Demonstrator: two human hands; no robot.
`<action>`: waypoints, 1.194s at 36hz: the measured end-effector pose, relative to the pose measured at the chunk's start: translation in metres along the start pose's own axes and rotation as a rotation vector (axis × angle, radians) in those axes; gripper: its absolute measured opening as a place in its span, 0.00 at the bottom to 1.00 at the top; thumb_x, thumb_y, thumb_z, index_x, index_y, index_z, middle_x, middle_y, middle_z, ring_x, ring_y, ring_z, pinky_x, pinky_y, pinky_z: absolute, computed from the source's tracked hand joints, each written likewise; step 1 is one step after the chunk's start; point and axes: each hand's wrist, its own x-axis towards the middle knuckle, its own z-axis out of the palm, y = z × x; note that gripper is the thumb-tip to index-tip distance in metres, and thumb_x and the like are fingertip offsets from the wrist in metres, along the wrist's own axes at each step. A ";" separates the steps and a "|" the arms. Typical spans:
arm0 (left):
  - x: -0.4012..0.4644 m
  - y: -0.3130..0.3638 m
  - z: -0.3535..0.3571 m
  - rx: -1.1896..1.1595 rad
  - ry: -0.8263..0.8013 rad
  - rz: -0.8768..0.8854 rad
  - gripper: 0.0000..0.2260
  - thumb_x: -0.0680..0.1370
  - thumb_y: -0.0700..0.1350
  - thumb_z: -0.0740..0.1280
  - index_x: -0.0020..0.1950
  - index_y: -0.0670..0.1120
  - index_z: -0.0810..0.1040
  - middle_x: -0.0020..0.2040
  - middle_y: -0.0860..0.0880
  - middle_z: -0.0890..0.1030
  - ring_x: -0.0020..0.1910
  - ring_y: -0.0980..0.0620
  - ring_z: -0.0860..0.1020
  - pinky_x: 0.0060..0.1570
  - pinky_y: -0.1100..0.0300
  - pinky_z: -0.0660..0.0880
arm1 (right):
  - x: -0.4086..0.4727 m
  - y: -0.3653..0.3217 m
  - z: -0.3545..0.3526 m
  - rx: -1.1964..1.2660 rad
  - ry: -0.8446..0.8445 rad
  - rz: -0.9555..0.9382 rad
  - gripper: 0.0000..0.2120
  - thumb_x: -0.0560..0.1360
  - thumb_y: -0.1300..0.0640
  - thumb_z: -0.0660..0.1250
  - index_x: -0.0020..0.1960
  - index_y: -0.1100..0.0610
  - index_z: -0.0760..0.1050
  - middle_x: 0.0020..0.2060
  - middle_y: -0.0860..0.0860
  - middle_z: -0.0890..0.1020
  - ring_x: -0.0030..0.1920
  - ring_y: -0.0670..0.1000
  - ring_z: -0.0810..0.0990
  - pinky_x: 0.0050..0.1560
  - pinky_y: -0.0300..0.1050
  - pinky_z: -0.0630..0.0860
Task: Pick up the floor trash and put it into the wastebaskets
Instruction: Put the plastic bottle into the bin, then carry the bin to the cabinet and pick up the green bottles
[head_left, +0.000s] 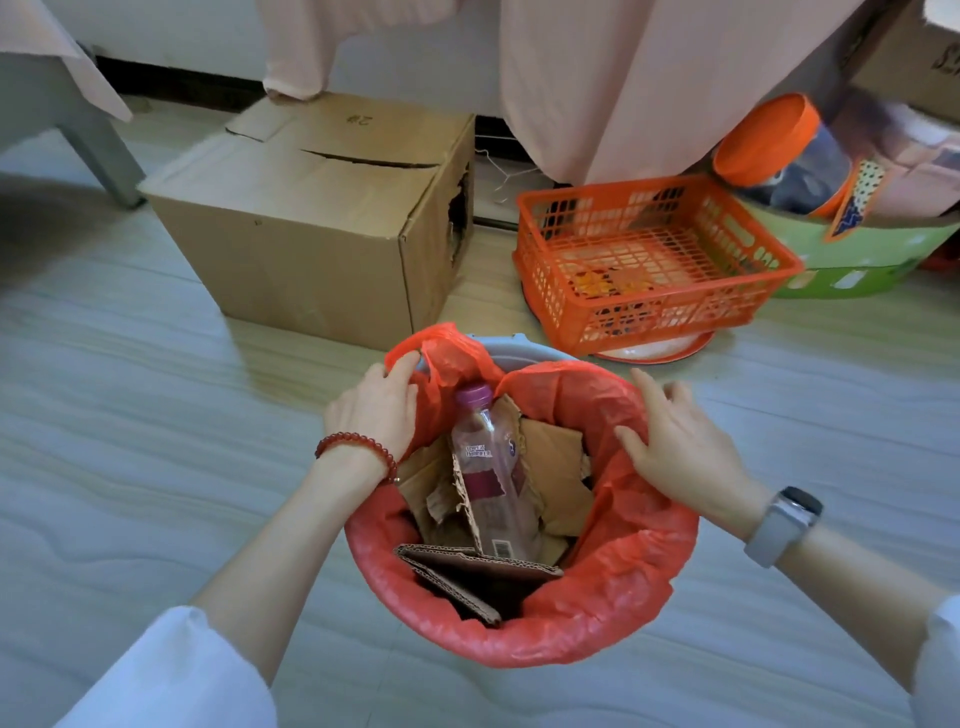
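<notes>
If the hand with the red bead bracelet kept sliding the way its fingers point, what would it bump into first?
Probably the red bag's bunched handle at the wastebasket's far rim, which the left hand already touches. Beyond that, likely the cardboard box, though depth is hard to judge.

colours on the floor, catalogued
red liner (613, 597) in grey wastebasket (511, 347); clear bottle (491, 483), purple cap, maroon label; brown cardboard box (311, 218); orange lattice basket (649, 260); green tub (857, 260); red bead bracelet (358, 447); grey watch (784, 525); pale wood-grain floor (130, 415).
</notes>
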 end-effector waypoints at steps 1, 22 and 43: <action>-0.002 0.000 0.002 0.014 0.001 -0.009 0.19 0.80 0.48 0.54 0.71 0.57 0.61 0.59 0.43 0.74 0.54 0.36 0.76 0.50 0.48 0.72 | -0.002 0.003 0.002 0.027 -0.053 0.032 0.26 0.77 0.48 0.59 0.72 0.54 0.57 0.60 0.58 0.71 0.57 0.63 0.74 0.50 0.54 0.74; -0.186 0.051 -0.235 -0.177 -0.099 -0.359 0.18 0.80 0.45 0.56 0.71 0.55 0.64 0.53 0.41 0.76 0.46 0.37 0.77 0.40 0.48 0.73 | -0.116 -0.075 -0.213 0.225 -0.258 0.020 0.19 0.80 0.57 0.54 0.70 0.53 0.63 0.54 0.60 0.72 0.48 0.66 0.76 0.45 0.57 0.74; -0.527 0.057 -0.504 -0.285 0.499 -1.347 0.14 0.77 0.44 0.64 0.63 0.49 0.76 0.47 0.38 0.79 0.48 0.37 0.78 0.45 0.48 0.74 | -0.280 -0.317 -0.412 0.319 -0.608 -0.917 0.17 0.79 0.59 0.57 0.68 0.53 0.69 0.50 0.56 0.74 0.49 0.59 0.77 0.47 0.43 0.68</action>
